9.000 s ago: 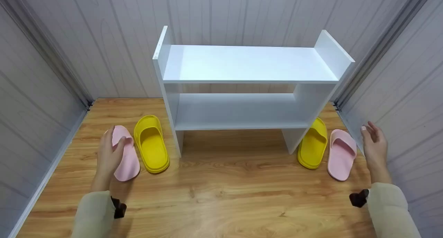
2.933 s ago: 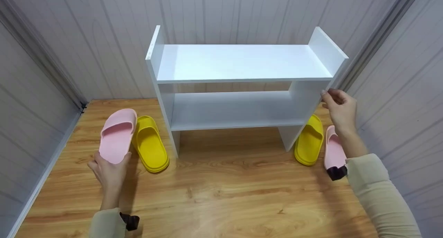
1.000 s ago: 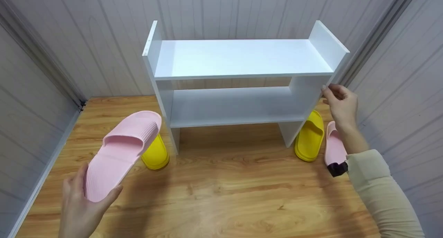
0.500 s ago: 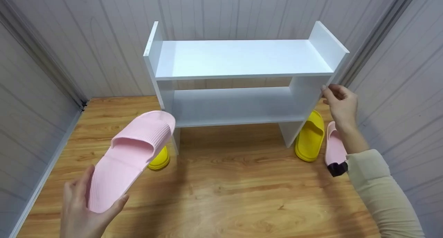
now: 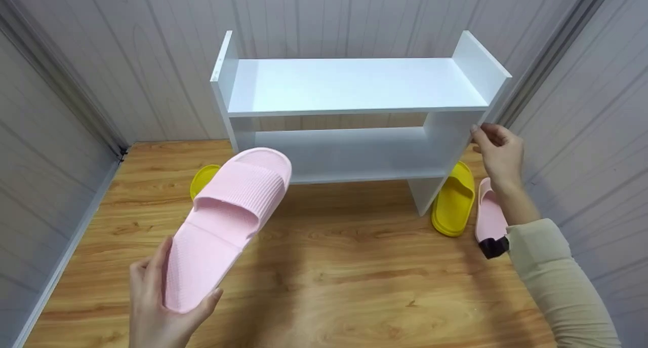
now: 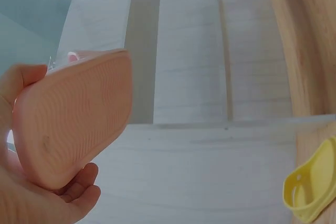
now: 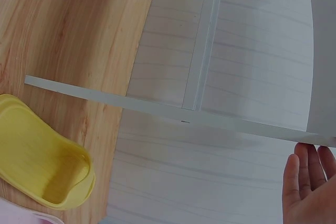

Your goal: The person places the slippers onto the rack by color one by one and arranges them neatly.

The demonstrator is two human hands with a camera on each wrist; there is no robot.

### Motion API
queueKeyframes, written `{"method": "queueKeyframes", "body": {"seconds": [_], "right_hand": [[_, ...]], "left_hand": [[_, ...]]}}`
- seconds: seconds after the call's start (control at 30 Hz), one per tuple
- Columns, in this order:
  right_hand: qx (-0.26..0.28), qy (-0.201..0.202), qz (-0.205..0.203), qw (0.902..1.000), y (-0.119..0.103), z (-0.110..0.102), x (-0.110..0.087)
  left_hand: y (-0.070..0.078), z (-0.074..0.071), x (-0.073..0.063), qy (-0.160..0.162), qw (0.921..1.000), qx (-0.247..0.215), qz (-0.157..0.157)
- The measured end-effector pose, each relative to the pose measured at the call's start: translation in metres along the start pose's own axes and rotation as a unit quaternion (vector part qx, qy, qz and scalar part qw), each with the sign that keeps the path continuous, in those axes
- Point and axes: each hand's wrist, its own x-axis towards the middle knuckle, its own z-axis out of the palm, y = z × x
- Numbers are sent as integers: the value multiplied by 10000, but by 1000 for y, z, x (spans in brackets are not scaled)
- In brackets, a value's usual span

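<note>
A pink slide slipper (image 5: 205,259) hangs in the air in front of the shelf's left side, toe pointing up and to the right. My left hand (image 5: 157,307) grips it by the heel, thumb on one side and fingers on the other. Its ribbed sole faces the camera in the left wrist view. The white two-tier shelf (image 5: 349,84) stands against the back wall. My right hand (image 5: 501,158) touches the shelf's right side panel (image 7: 157,109) with its fingertips, the fingers only loosely bent.
A yellow slipper (image 5: 204,180) on the left floor is mostly hidden behind the held one. Right of the shelf lie another yellow slipper (image 5: 452,203) and a pink slipper (image 5: 490,214), partly covered by the right wrist. Panelled walls (image 5: 582,135) close in the sides.
My left hand has picked the left pink slipper up off the floor and carried it up and rightward toward the shelf. My right hand has moved from beside the right slippers to the shelf's side panel.
</note>
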Motion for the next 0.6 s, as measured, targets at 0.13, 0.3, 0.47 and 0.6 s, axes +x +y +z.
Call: {"method": "queueKeyframes", "body": {"seconds": [0.13, 0.3, 0.47, 0.6], "right_hand": [[-16, 31, -56, 10000, 1, 1, -1], [-36, -3, 2, 10000, 0, 1, -1], [-18, -3, 42, 10000, 0, 2, -1], [76, -14, 36, 10000, 0, 3, -1]], "left_hand": [[8, 5, 1, -41, 9999, -107, -45], [16, 11, 4, 12, 9995, -322, -57], [21, 20, 8, 103, 9977, -656, 115], [22, 28, 11, 109, 9964, -817, 203]]}}
